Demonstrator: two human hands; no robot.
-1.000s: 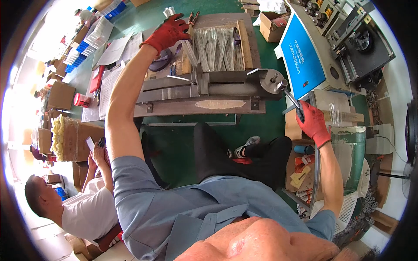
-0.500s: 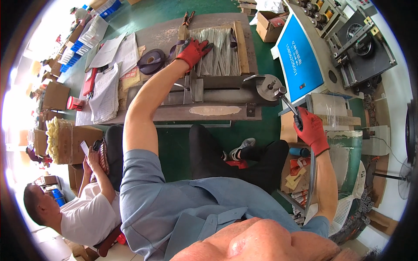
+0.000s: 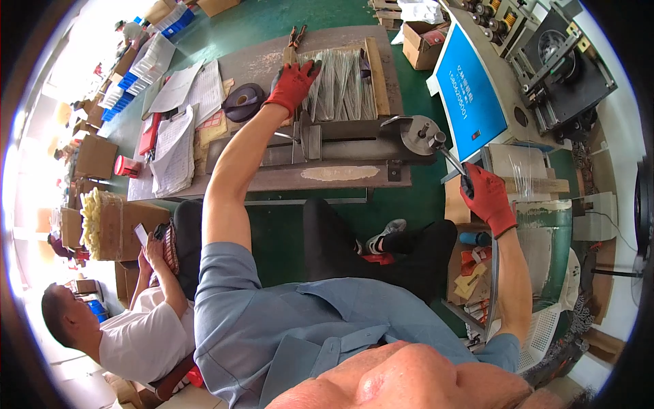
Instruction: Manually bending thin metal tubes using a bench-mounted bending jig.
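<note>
My left hand (image 3: 294,85), in a red glove with dark fingertips, lies with its fingers apart at the left end of a bundle of thin, clear wire-like strands (image 3: 340,85). The strands lie side by side between two wooden bars, of which the right wooden bar (image 3: 377,76) shows best. What is under my left palm is hidden. My right hand (image 3: 489,198), gloved the same way, is closed around the end of a metal lever (image 3: 451,160). That lever joins a round steel disc (image 3: 417,136) at the right end of a slotted metal bed (image 3: 347,148).
A dark tape roll (image 3: 243,101) and paper sheets (image 3: 174,146) lie left on the table (image 3: 266,41). Pliers (image 3: 296,35) rest at its far side. A blue-panelled machine (image 3: 470,88) stands right. A person (image 3: 136,334) sits at lower left holding a phone.
My left hand has shifted slightly left across the strands toward the left wooden bar. My right hand keeps its hold on the lever, which looks nearly unmoved.
</note>
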